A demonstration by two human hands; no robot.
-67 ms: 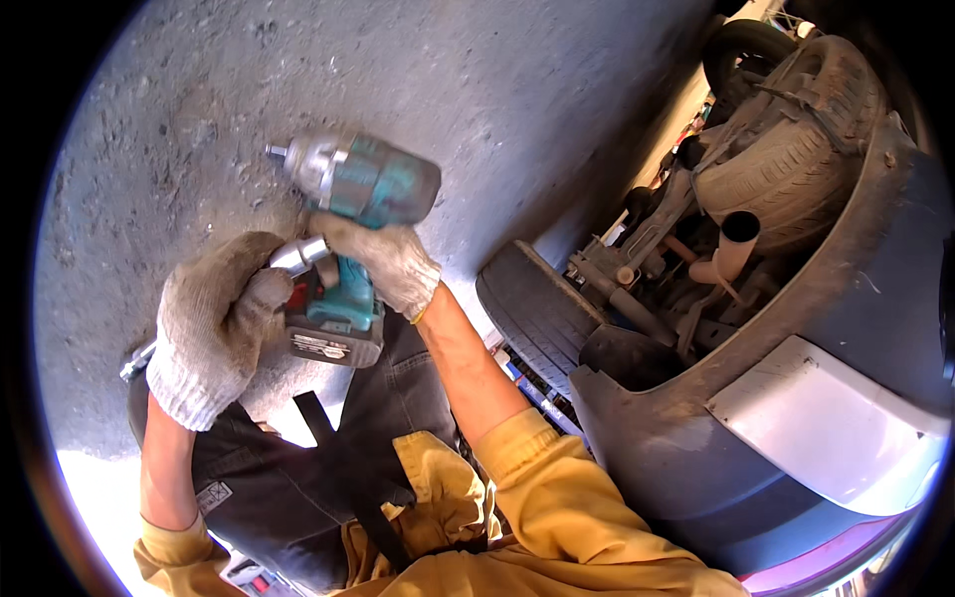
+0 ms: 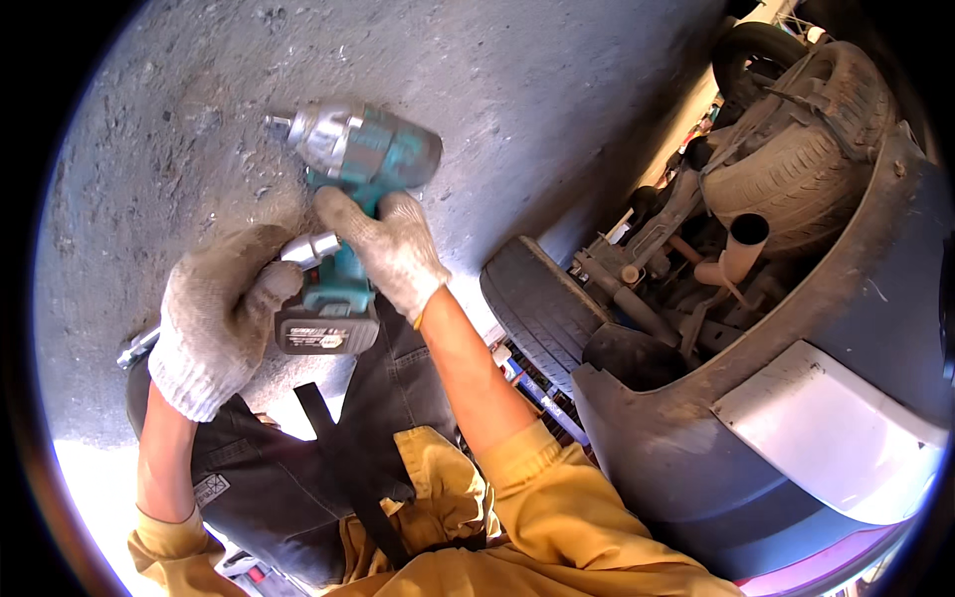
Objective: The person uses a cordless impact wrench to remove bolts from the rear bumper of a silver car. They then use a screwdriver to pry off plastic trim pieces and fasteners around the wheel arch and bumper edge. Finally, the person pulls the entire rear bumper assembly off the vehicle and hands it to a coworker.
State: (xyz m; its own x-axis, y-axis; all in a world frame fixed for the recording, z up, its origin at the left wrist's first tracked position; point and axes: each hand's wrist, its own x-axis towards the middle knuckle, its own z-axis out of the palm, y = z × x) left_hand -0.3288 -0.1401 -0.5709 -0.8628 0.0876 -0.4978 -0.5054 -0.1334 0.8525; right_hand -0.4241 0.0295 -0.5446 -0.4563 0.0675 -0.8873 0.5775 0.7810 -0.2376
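Observation:
In a knitted work glove, my right hand (image 2: 396, 249) is wrapped around the handle of a teal-and-black cordless impact wrench (image 2: 383, 149). Its bare square drive points left, and a black battery (image 2: 326, 330) sits at its base. My gloved left hand (image 2: 221, 318) is closed around a shiny metal socket (image 2: 310, 250), whose end sticks out beside the wrench's handle. A metal tool end (image 2: 137, 348) also shows beyond the left glove's wrist side. Whether it joins the socket inside the glove is hidden.
A raised car rear fills the right, with a dark bumper (image 2: 686, 428), an exhaust tip (image 2: 744, 244) and a tyre (image 2: 542, 303) nearby. Another tyre (image 2: 796, 159) lies beneath, farther back. Rough grey ground (image 2: 199, 119) spreads ahead. My dark-trousered knees (image 2: 288, 497) are below my hands.
The impact wrench has risen slightly in the picture, its head tipping away from me. My right hand has shifted on the handle. My left hand still grips the socket.

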